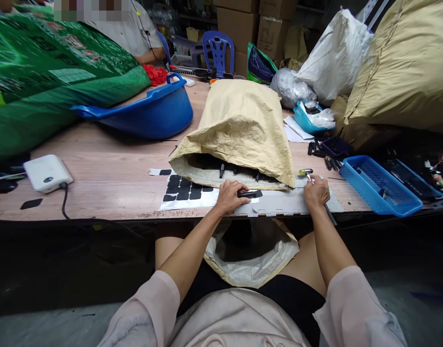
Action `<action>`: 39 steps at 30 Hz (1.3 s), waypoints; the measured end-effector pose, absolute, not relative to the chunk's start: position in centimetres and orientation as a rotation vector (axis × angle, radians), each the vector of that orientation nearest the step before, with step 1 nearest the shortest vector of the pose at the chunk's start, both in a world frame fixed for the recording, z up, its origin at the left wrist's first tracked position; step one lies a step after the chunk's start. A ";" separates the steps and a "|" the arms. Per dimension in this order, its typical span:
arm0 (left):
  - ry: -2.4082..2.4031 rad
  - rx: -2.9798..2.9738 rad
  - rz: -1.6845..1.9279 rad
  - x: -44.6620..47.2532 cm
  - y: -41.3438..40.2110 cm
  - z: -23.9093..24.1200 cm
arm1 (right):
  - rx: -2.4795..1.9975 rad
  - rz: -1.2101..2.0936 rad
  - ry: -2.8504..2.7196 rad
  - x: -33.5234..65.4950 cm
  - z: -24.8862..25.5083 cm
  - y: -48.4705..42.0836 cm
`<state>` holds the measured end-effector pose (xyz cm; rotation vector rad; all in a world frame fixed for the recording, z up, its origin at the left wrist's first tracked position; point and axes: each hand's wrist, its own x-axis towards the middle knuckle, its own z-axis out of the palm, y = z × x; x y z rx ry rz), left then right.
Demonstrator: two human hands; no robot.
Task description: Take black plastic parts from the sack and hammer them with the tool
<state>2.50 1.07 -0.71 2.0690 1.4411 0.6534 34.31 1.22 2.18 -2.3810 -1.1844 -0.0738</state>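
Observation:
At the table's front edge, my left hand [229,196] is closed on a slim black plastic part [247,194], its fingers pressing it near a grey-white board [279,205]. To the right, my right hand [316,193] grips a small hammer [307,172] with a yellow-green and metal head; its dark handle runs out below the fist. Just beyond both hands lies a tan sack [248,115], its mouth towards me, with several black parts showing inside. Beside my left hand is a white sheet of black rounded stickers [183,189]. An open lined sack [250,272] sits between my legs.
A blue basin [152,113] and a large green sack [62,82] occupy the left, near a white device [47,172] with a cable. At right stand a blue basket [380,185], a teal tray [310,118] and a bulky tan sack [405,67]. A person sits across the table.

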 end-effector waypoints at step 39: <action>1.602 2.077 0.876 2.4 -4.3 0.1 | -2.439 -0.277 -1.384 32.9 0.3 1.2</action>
